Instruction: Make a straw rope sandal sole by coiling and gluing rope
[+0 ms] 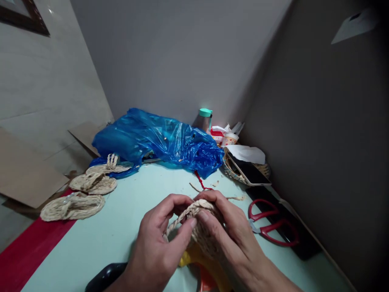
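A woven straw piece point(203, 235) with a twisted straw cord along its upper edge is held up at the front middle. My left hand point(162, 239) pinches its left side, thumb and fingers closed near the cord. On the other side my right hand point(235, 233) grips it, thumb pressed on the top edge beside the left thumb. Most of the piece's lower part is hidden by the hands. Below it show something yellow point(206, 259) and something orange, partly covered. To the right of my right hand lie red-handled scissors point(278, 229).
Straw sandals point(92, 183) lie in a row at the left edge. A blue plastic bag point(152, 134) spreads along the wall. At the back right stand a bottle point(204, 119), a paper cup point(230, 139) and a basket point(235, 174) with a phone point(251, 168) on it.
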